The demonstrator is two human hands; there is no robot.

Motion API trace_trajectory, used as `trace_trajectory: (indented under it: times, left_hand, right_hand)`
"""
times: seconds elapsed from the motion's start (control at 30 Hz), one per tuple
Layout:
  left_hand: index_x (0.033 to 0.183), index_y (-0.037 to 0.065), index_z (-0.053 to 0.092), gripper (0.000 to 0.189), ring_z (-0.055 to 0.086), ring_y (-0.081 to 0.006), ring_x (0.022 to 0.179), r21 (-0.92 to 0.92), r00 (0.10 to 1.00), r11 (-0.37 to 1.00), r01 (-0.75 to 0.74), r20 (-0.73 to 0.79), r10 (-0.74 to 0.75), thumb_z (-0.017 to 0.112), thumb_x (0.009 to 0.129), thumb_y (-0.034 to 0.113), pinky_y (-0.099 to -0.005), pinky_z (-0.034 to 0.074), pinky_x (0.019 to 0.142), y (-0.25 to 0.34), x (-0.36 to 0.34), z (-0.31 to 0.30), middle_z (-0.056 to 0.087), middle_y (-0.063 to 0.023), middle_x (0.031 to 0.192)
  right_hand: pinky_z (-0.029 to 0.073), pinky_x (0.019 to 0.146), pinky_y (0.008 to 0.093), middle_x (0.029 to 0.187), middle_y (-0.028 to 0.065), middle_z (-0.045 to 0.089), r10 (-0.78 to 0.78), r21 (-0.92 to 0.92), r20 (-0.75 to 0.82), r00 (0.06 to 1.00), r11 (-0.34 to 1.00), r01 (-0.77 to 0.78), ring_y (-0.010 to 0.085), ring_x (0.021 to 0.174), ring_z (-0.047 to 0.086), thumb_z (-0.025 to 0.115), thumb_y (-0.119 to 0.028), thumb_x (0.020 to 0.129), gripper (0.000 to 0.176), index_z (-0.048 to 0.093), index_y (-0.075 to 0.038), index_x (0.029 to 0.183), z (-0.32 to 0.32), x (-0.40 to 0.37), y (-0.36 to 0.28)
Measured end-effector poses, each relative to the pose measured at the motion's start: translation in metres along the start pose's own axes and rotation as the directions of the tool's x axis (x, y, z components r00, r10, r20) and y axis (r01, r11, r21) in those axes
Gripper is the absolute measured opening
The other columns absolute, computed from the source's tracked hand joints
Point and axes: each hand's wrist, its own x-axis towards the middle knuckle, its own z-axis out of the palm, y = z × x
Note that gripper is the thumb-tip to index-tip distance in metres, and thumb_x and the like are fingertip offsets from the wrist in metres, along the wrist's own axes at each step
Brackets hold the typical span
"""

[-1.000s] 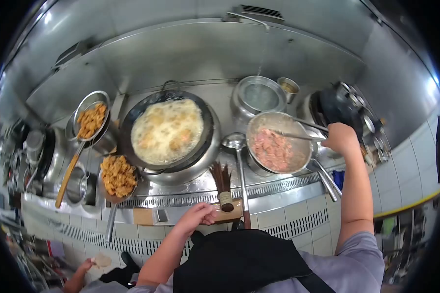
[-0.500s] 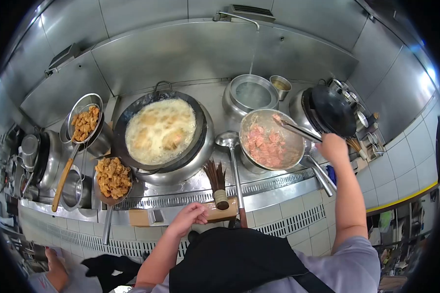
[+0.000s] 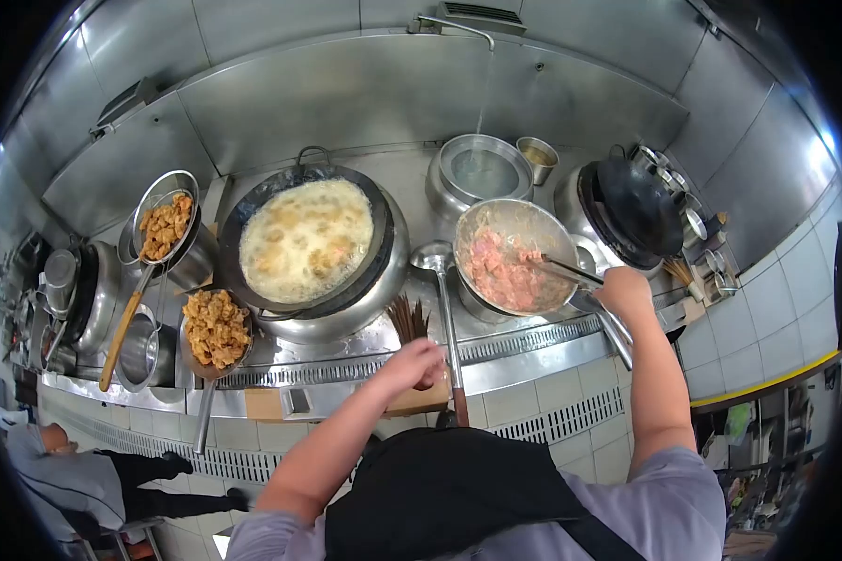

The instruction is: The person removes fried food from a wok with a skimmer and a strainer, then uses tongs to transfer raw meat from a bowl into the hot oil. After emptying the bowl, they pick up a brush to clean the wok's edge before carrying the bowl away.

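My right hand [image 3: 624,293] is closed on metal tongs [image 3: 571,271], whose tips are down in raw pink meat [image 3: 510,273] in a metal bowl [image 3: 477,217]. In front of the brush [image 3: 408,320], over its handle end, is my left hand [image 3: 415,363], its fingers curled; whether it grips anything is unclear. A ladle [image 3: 446,318] lies just right of it. Battered pieces bubble in pale foamy oil [image 3: 304,241] inside a large black wok [image 3: 243,210]. Fried pieces fill a ladle [image 3: 216,329] and a wooden-handled strainer [image 3: 166,227] at the left.
Water runs from a faucet [image 3: 458,30] into a pot [image 3: 482,168] at the back. A small metal cup [image 3: 537,157] stands beside it. Black woks [image 3: 638,210] sit at the right. Another person [image 3: 75,472] is at the lower left.
My right hand has lowered the tongs from the bowl's upper rim into the meat. My left hand has moved right and up to the brush. The other person shows more fully at lower left.
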Motion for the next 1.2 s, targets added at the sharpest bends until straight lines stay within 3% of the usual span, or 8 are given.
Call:
trace_trajectory:
  times: [0.2, 0.27, 0.5, 0.67, 0.77, 0.97, 1.07, 1.2]
  left_hand:
    - [0.11, 0.002, 0.052, 0.041, 0.061, -0.0186, 0.08, -0.058, 0.911, 0.996, -0.065, -0.412, 0.035, 0.054, 0.092, 0.038, -0.0319, 0.051, 0.066, 0.063, 0.128, 0.024, 0.061, -0.0094, 0.094]
    - [0.105, -0.001, 0.058, 0.032, 0.063, -0.0207, 0.075, 0.146, 0.877, 0.989, 0.011, -0.477, 0.061, 0.057, 0.086, 0.025, -0.0322, 0.052, 0.062, 0.069, 0.174, 0.009, 0.064, -0.0118, 0.091]
    - [0.089, -0.008, 0.064, 0.023, 0.068, -0.0287, 0.073, 0.208, 0.838, 0.968, -0.14, -0.496, 0.228, 0.061, 0.077, 0.011, -0.0386, 0.056, 0.051, 0.082, 0.181, 0.034, 0.066, -0.0192, 0.085]
    - [0.092, -0.006, 0.059, 0.022, 0.067, -0.0285, 0.073, -0.178, 0.811, 0.923, -0.34, -0.553, 0.192, 0.061, 0.076, 0.007, -0.0386, 0.058, 0.06, 0.127, 0.071, 0.038, 0.065, -0.0166, 0.086]
    - [0.097, -0.003, 0.059, 0.022, 0.067, -0.0242, 0.074, -0.141, 0.729, 0.908, -0.394, -0.65, 0.215, 0.058, 0.078, 0.008, -0.0344, 0.057, 0.064, 0.121, 0.028, -0.018, 0.066, -0.0134, 0.087]
    - [0.096, 0.0, 0.065, 0.021, 0.063, -0.0144, 0.068, 0.122, 0.448, 0.898, -0.424, -0.833, 0.324, 0.057, 0.08, 0.013, -0.028, 0.051, 0.059, 0.115, -0.158, -0.087, 0.066, -0.0059, 0.082]
    - [0.096, -0.004, 0.066, 0.022, 0.063, -0.0153, 0.07, 0.228, 0.232, 0.918, -0.325, -0.921, 0.311, 0.057, 0.081, 0.009, -0.03, 0.051, 0.06, 0.087, -0.25, -0.107, 0.067, -0.0079, 0.085]
    - [0.095, -0.006, 0.06, 0.02, 0.063, -0.016, 0.065, 0.143, 0.034, 0.941, -0.307, -0.986, 0.161, 0.055, 0.081, 0.007, -0.0279, 0.051, 0.056, 0.038, -0.351, -0.136, 0.065, -0.0092, 0.081]
  right_hand:
    - [0.05, 0.077, 0.0445, 0.091, 0.0204, 0.066, 0.061, 0.184, -0.072, 0.996, 0.982, -0.047, 0.0366, 0.087, 0.064, 0.067, -0.033, 0.079, 0.034, 0.067, -0.002, 0.091, 0.005, -0.044, 0.031]
    - [0.048, 0.075, 0.0465, 0.088, 0.0223, 0.064, 0.087, 0.311, -0.127, 0.988, 0.949, -0.044, 0.0393, 0.085, 0.062, 0.067, -0.033, 0.079, 0.033, 0.064, 0.0, 0.086, 0.023, -0.056, 0.044]
    - [0.045, 0.069, 0.0476, 0.082, 0.0241, 0.062, 0.055, 0.457, -0.182, 0.982, 0.889, 0.035, 0.0426, 0.079, 0.059, 0.068, -0.029, 0.079, 0.033, 0.061, 0.003, 0.082, 0.061, -0.06, 0.073]
    - [0.04, 0.061, 0.0442, 0.073, 0.0238, 0.056, -0.007, 0.573, -0.355, 0.935, 0.789, 0.223, 0.04, 0.066, 0.052, 0.069, -0.018, 0.078, 0.027, 0.056, 0.006, 0.078, 0.021, -0.052, 0.058]
    - [0.036, 0.055, 0.0379, 0.066, 0.0189, 0.048, -0.116, 0.64, -0.385, 0.915, 0.681, 0.356, 0.0281, 0.058, 0.043, 0.068, -0.015, 0.078, 0.026, 0.053, 0.006, 0.078, -0.023, -0.043, 0.034]
    - [0.04, 0.058, 0.0356, 0.069, 0.0163, 0.053, -0.313, 0.643, -0.514, 0.798, 0.475, 0.601, 0.0263, 0.06, 0.05, 0.069, -0.015, 0.076, 0.023, 0.06, 0.004, 0.085, -0.078, -0.029, -0.079]
    - [0.043, 0.064, 0.0424, 0.077, 0.0217, 0.059, -0.457, 0.512, -0.465, 0.758, 0.56, 0.652, 0.0399, 0.071, 0.055, 0.07, -0.028, 0.077, 0.033, 0.058, 0.003, 0.079, -0.08, -0.011, -0.162]
    - [0.049, 0.08, 0.0462, 0.096, 0.0215, 0.065, -0.581, 0.399, -0.264, 0.77, 0.661, 0.636, 0.0385, 0.092, 0.062, 0.063, -0.038, 0.082, 0.037, 0.067, -0.002, 0.09, -0.068, 0.009, -0.302]
